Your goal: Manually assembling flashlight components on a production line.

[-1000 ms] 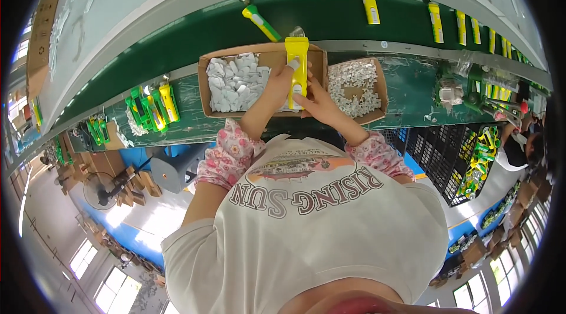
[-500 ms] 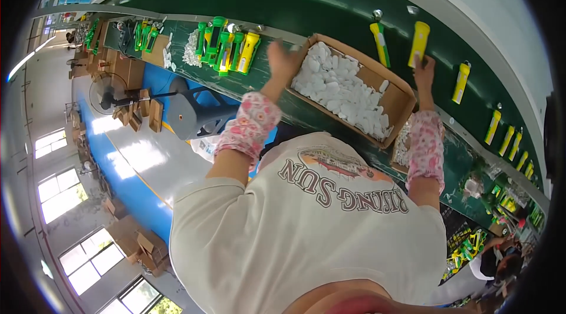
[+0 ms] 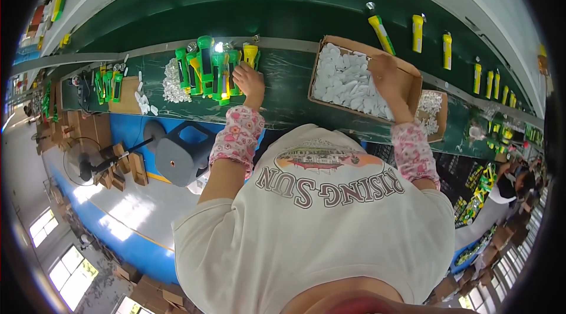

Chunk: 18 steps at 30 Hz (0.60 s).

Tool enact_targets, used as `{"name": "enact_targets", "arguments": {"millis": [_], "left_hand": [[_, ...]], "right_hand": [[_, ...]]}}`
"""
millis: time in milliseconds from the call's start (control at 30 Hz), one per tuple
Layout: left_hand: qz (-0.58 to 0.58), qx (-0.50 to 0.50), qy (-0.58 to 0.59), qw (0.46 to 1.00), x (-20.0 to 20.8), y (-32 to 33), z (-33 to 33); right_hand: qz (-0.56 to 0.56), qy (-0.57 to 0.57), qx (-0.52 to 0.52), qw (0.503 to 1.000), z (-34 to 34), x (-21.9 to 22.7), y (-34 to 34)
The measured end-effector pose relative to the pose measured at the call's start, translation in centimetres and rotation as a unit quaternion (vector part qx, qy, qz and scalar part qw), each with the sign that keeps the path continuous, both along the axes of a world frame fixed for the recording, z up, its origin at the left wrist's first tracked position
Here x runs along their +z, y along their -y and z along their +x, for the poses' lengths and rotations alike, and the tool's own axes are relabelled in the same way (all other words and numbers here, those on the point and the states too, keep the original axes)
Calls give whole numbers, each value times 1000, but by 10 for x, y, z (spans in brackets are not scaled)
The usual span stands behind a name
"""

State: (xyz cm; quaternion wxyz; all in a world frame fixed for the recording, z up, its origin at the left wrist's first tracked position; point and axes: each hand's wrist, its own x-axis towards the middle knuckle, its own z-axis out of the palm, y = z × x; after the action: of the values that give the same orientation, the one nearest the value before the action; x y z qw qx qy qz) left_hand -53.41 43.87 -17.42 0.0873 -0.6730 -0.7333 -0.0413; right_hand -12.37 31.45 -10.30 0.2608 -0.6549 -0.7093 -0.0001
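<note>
Grey stool [image 3: 191,161], dark fan [image 3: 86,169], bright windows [image 3: 69,278]

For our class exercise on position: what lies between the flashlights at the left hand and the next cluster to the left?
In the head view: a heap of small whitish parts beside the flashlights, then loose white pieces and brown cardboard.

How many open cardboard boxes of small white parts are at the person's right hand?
2: the larger box under the right hand, and the smaller box just to its right, partly covered by the floral sleeve. None seems fully hidden.
</note>
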Motion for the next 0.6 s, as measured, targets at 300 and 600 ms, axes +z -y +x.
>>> {"name": "enact_targets", "arguments": {"millis": [300,600], "left_hand": [[-373,117,865,314,101,33,10],[-513,23,804,300,166,81,64]], "right_hand": [[-415,-641,-14,645,-178,21,-19],[-238,-769,6,594,-160,55,-58]]}}
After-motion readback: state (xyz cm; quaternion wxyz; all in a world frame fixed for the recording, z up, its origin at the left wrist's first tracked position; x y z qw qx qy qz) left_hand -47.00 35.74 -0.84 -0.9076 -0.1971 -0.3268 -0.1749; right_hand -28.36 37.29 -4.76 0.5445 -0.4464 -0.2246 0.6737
